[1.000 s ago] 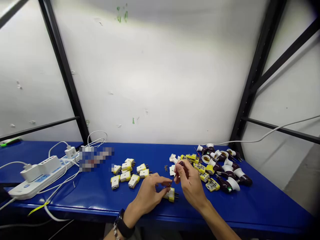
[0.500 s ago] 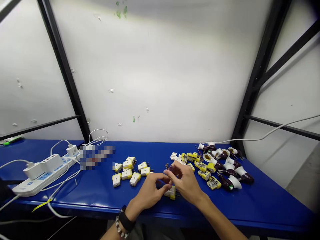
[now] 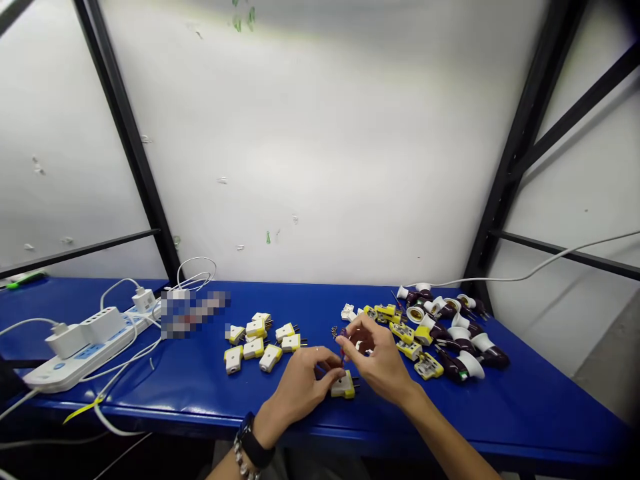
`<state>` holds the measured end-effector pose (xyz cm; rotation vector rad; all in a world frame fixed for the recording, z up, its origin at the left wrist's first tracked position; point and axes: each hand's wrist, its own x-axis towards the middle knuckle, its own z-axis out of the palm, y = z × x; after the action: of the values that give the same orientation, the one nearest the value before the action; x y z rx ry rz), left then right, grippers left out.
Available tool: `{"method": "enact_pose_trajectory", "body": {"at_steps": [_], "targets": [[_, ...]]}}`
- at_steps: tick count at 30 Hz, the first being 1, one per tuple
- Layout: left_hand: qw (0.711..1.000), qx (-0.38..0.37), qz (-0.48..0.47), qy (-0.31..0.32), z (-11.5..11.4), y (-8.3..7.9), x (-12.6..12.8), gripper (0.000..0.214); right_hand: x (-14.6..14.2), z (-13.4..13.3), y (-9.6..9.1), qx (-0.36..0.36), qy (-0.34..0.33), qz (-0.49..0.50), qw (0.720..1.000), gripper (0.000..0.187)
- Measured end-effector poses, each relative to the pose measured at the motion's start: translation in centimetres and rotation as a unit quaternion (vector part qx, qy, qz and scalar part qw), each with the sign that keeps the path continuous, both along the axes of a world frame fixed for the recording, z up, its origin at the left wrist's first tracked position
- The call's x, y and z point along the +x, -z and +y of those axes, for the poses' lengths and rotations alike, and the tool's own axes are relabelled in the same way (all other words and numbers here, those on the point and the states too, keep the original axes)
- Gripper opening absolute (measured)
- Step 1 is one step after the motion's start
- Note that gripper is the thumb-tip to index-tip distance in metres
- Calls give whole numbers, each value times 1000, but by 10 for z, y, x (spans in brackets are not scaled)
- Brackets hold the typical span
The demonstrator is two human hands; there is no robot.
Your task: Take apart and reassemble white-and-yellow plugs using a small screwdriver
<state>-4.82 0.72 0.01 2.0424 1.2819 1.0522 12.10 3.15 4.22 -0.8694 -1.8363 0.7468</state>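
Blue tabletop [image 3: 165, 408] under a scuffed white wall [image 3: 320, 147], black steel uprights [image 3: 131, 160] to either side. Left grip [image 3: 300, 390] narrow, fingers curled onto a yellow-and-white plug [image 3: 344, 385] lying near the front edge of the tabletop, prongs pointing right. Black wristwatch [image 3: 253, 448] and beaded bracelet [image 3: 243, 463] on that wrist. Right grip [image 3: 373, 353] pinched tight on a small screwdriver [image 3: 343, 352] with a dark red handle, shaft upright just above the plug and close to the left-hand fingers. Tiny screws [image 3: 333, 331] just beyond both hands. Assembled white-and-yellow plugs [image 3: 260, 343] in a loose cluster to the left; opened plug bodies [image 3: 407, 350] and dark brown-and-white lamp holders [image 3: 453, 353] heaped to the right, with a white cable [image 3: 525, 275] running off from them. Farther left, white power strip [image 3: 83, 353] with adapters [image 3: 103, 325] and looping white cords [image 3: 125, 373]; blurred patch [image 3: 195, 315] beside it, contents hidden.
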Motion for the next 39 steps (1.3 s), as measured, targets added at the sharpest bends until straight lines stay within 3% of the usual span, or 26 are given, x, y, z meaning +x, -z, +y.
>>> {"method": "enact_pose_trajectory", "body": {"at_steps": [5, 8, 11, 16, 21, 26, 32, 36, 39], "targets": [[999, 18, 32, 6, 1, 1, 1, 15, 1, -2, 2, 23, 17, 13, 999, 17], [997, 31, 64, 16, 0, 0, 0, 22, 5, -4, -1, 57, -3, -22, 998, 25], [996, 37, 81, 22, -2, -2, -1, 23, 8, -5, -2, 66, -20, -48, 996, 19], [999, 16, 37, 13, 0, 0, 1, 11, 6, -5, -4, 68, -8, -59, 996, 10], [999, 21, 33, 25, 5, 7, 1, 19, 3, -4, -4, 75, 31, -49, 995, 10], [997, 47, 40, 42, 6, 12, -2, 25, 3, -2, 4, 83, -21, -49, 995, 21], [995, 63, 60, 44, 4, 14, -4, 22, 3, -3, 7, 110, 41, -42, 992, 8], [993, 79, 73, 53, 3, 13, -4, 26, 5, -4, 6, 89, -2, -33, 995, 20], [992, 83, 89, 43, 2, 11, -3, 22, 5, -3, 8, 125, 8, -50, 991, 15]]}}
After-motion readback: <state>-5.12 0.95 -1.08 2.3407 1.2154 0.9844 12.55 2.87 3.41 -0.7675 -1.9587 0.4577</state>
